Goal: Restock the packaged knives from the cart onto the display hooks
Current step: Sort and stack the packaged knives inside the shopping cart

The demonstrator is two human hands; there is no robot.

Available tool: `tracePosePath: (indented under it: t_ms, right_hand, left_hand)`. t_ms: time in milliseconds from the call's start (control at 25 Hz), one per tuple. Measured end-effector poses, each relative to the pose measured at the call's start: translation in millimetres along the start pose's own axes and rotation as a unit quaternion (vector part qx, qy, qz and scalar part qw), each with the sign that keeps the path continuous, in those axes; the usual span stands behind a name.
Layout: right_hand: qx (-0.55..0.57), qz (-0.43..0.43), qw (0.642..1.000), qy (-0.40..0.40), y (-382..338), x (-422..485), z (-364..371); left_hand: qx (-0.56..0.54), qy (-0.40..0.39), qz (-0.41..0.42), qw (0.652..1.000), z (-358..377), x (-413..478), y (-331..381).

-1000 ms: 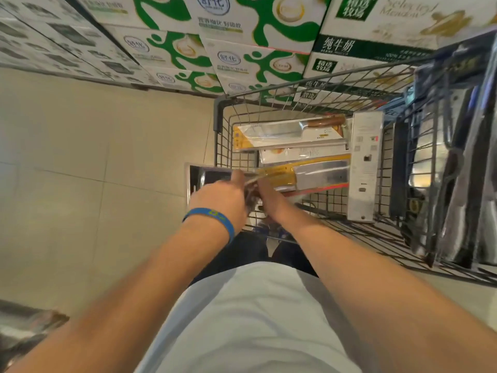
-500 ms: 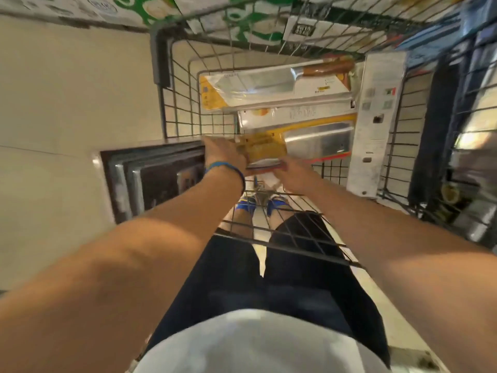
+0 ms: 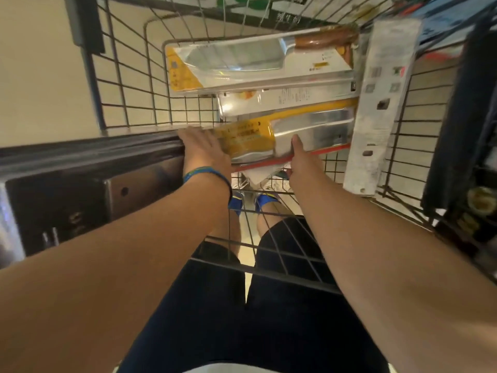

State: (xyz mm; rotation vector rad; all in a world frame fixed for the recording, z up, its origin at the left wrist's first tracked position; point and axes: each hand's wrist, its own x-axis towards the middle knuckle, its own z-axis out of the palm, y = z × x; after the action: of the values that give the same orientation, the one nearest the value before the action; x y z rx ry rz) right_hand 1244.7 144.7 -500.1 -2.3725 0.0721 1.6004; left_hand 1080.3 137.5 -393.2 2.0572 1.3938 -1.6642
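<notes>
Several packaged knives lie in the wire cart. The nearest is a cleaver in a yellow and clear pack with a red lower edge. My left hand lies on its yellow end, beside a stack of dark flat packages. My right hand grips the pack's lower edge, thumb on the clear blister over the blade. Behind it lies a second cleaver pack with a wooden handle. A tall white pack stands on the right side of the cart. No display hooks are in view.
The dark flat packages reach out over the cart's left rim. Dark hanging goods fill the right edge. Pale floor tiles lie to the left. My legs and blue shoes show below the cart wire.
The camera has tilted down and closer to the cart. Both hands have shifted on the yellow cleaver pack: the left now lies flat on its yellow end, the right grips farther right along the lower edge.
</notes>
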Motion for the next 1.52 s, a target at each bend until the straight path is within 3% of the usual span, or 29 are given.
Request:
tracePosePath:
  t_ms: [240,360,680,760,880,920,1000,1040,1120,1200,1280,1440,1520]
  right_hand:
    - [0.105,0.034,0.994,0.012,7.5,3.7,0.1]
    - [0.157,0.062,0.985,0.042,6.8,-0.9,0.8]
    - [0.218,0.074,0.973,0.015,-3.4,-26.6,-5.0]
    - [0.152,0.065,0.986,-0.016,-10.3,-24.5,-7.6]
    - [-0.113,0.029,0.991,-0.065,-5.5,-19.3,-20.1]
    - [-0.209,-0.02,0.977,-0.032,-1.5,-14.2,-28.0]
    - [-0.349,-0.155,0.914,0.141,3.9,0.2,-50.5]
    - [-0.359,-0.194,0.886,0.218,3.1,5.6,-65.1]
    - [-0.333,-0.179,0.887,0.265,-1.0,21.6,-89.2]
    - [-0.301,-0.105,0.923,0.214,-4.7,32.2,-98.6]
    - [-0.286,-0.065,0.935,0.201,-5.1,38.3,-96.6]
    - [-0.325,-0.094,0.914,0.222,-3.9,30.0,-85.3]
    - [-0.247,-0.088,0.951,0.164,-14.7,8.6,-74.0]
  left_hand:
    - [-0.021,-0.081,-0.027,0.996,-22.1,0.9,-10.4]
    - [-0.016,-0.075,-0.014,0.997,-19.5,-3.5,-22.0]
    - [-0.087,-0.04,-0.014,0.995,-36.6,-11.6,-50.7]
    - [-0.063,-0.014,-0.009,0.998,-30.4,-8.7,-43.9]
    - [-0.034,-0.026,-0.033,0.999,-26.8,-6.2,-31.7]
    - [-0.033,-0.024,-0.03,0.999,-25.5,-3.7,-25.8]
    - [-0.018,-0.014,0.004,1.0,-21.0,-1.5,-14.1]
    - [-0.016,-0.005,0.015,1.0,-18.8,-0.6,-9.4]
    - [-0.024,0.002,0.013,1.0,-15.6,1.9,-5.4]
    - [-0.034,0.018,0.013,0.999,-12.4,5.3,-7.3]
    - [-0.038,0.032,0.018,0.999,-6.9,7.7,-10.4]
    - [-0.069,0.035,0.027,0.997,-0.6,7.3,-11.5]
    - [-0.061,0.038,0.026,0.997,-2.4,1.8,-10.0]
